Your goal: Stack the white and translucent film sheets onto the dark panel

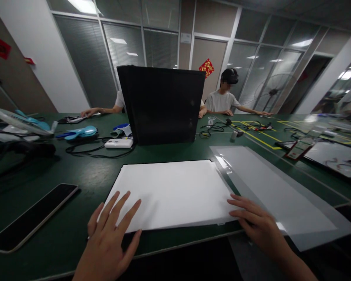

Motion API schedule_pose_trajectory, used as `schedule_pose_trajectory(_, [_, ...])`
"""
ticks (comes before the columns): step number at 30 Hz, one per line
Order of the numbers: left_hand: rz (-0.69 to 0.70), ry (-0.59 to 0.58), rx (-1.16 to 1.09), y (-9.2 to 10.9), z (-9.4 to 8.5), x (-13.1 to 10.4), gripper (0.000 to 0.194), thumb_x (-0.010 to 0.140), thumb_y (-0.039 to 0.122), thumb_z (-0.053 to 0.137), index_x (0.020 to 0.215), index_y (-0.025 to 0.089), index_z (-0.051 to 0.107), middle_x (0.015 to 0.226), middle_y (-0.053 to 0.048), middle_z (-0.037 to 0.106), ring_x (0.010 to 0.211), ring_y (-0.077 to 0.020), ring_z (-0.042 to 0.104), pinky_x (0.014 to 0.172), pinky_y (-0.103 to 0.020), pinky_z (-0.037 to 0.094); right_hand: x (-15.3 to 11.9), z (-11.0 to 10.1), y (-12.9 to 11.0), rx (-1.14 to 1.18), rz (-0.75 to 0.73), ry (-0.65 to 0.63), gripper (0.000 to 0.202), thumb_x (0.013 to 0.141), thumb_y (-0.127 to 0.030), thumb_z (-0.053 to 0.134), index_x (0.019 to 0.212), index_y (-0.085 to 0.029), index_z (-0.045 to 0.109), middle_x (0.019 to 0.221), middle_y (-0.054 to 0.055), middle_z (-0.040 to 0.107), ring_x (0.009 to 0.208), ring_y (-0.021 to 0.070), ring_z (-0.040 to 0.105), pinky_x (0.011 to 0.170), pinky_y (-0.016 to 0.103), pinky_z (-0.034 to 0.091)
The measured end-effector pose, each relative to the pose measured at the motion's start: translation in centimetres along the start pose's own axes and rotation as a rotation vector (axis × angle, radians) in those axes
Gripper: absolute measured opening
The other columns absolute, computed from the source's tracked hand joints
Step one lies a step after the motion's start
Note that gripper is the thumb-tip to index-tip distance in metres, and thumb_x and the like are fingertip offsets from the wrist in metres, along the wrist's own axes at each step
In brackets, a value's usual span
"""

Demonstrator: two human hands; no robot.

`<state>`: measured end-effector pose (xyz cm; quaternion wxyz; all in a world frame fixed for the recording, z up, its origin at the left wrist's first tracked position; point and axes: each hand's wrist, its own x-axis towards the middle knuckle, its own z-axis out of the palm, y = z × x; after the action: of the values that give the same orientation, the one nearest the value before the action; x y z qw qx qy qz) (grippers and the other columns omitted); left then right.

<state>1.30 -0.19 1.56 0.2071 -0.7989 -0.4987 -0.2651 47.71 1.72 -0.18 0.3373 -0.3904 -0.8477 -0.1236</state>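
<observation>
fingers (119, 207) of both hands (107, 246) (259, 224) unclenched at white panel (172, 195), red sign (203, 68), gold chinese characters (207, 64)

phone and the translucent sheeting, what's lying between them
In the head view, the white panel lies between the phone and the translucent sheeting, with the left hand and right hand at its sides.

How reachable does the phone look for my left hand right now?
Probably yes: the phone lies on the table, left of your left hand, and nothing visible between them seems to block the way.
</observation>
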Motion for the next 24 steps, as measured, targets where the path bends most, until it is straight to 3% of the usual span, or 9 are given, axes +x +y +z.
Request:
schedule_pose_trajectory(4, [0.127,-0.035,-0.028,-0.9,0.5,-0.2,0.055,0.093,0.035,0.065,0.146,0.029,0.059,0.140,-0.005,0.071,0.131,-0.0310,0.063,0.121,-0.053,0.034,-0.7,0.4,-0.3,0.003,0.069,-0.076,0.025,0.104,-0.018,0.055,0.119,-0.027,0.071,0.135,0.003,0.072,0.135,0.0210,0.062,0.107,0.044,0.062])
schedule_pose_trajectory(8, [0.109,-0.039,-0.057,-1.1,0.7,-0.4,0.041,0.094,0.039,0.066,0.134,0.031,0.068,0.135,-0.004,0.074,0.122,-0.0295,0.069,0.105,-0.049,0.051,-0.5,0.3,-0.3,-0.012,0.095,-0.169,0.031,0.105,-0.025,0.056,0.132,-0.031,0.067,0.146,0.002,0.065,0.141,0.0236,0.057,0.119,0.058,0.050])
schedule_pose_trajectory(14, [0.095,-0.025,-0.050,-0.9,0.6,-0.3,0.038,0.096,0.041,0.064,0.133,0.032,0.070,0.134,-0.004,0.075,0.121,-0.0290,0.070,0.098,-0.047,0.058,-0.6,-0.7,-0.2,-0.075,0.120,-0.242,0.040,0.104,-0.034,0.057,0.144,-0.036,0.060,0.153,0.001,0.059,0.145,0.0263,0.052,0.121,0.061,0.046])
schedule_pose_trajectory(20, [0.068,-0.060,-0.048,-0.9,0.7,-0.6,0.040,0.096,0.042,0.064,0.134,0.031,0.070,0.137,-0.005,0.073,0.124,-0.0302,0.069,0.100,-0.049,0.058,-6.1,-2.2,1.0,-0.387,0.256,-0.275,0.093,0.089,-0.060,0.065,0.167,-0.024,0.029,0.167,0.013,0.040,0.153,0.0420,0.037,0.117,0.071,0.045])
schedule_pose_trajectory(22, [0.055,-0.069,-0.056,-0.9,0.8,-0.7,0.040,0.096,0.042,0.064,0.133,0.031,0.071,0.138,-0.005,0.073,0.125,-0.0306,0.068,0.101,-0.050,0.058,-8.6,-2.9,2.0,-0.452,0.255,-0.268,0.092,0.089,-0.054,0.060,0.168,-0.021,0.026,0.167,0.015,0.038,0.152,0.0460,0.037,0.110,0.072,0.050])
schedule_pose_trajectory(24, [0.043,-0.075,-0.063,-0.9,0.8,-0.7,0.039,0.095,0.042,0.065,0.132,0.031,0.072,0.138,-0.005,0.073,0.125,-0.0309,0.068,0.102,-0.051,0.057,-10.4,-3.7,3.1,-0.479,0.204,-0.231,0.079,0.092,-0.043,0.051,0.166,-0.022,0.032,0.163,0.015,0.045,0.144,0.0448,0.048,0.100,0.067,0.059])
